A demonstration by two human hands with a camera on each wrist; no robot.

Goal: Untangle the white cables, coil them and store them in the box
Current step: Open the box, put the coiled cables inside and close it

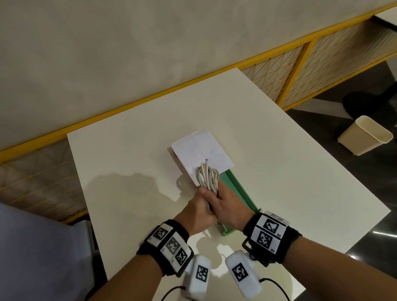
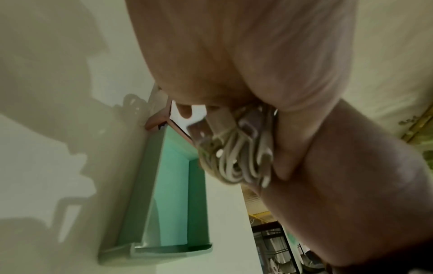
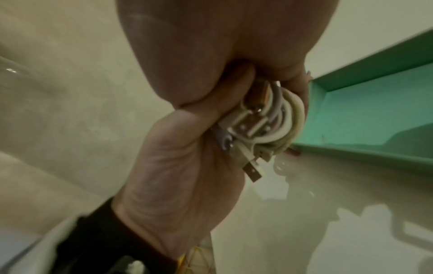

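White cables (image 1: 207, 178), wound into one bundle, sit clamped between your two hands, which are pressed together over the table (image 1: 126, 159). Your left hand (image 1: 198, 211) wraps the near end of the bundle with its thumb lying along the top, and your right hand (image 1: 227, 205) closes over it from the other side, so both grip the same coil. Loops stick out beyond your fingertips, with a small plug tip pointing away from you. From your right wrist you can see several loops and flat metal plugs (image 3: 251, 171) poking out under your curled fingers (image 3: 211, 103); from your left wrist the loops hang below your palm. Just beyond and under your right hand lies the green box (image 1: 239, 190), open, with its white lid (image 1: 201, 150) folded back past your fingertips. Its teal inside shows bare in both wrist views. A cream bin (image 1: 365, 135) stands on the dark floor, well off to your right.
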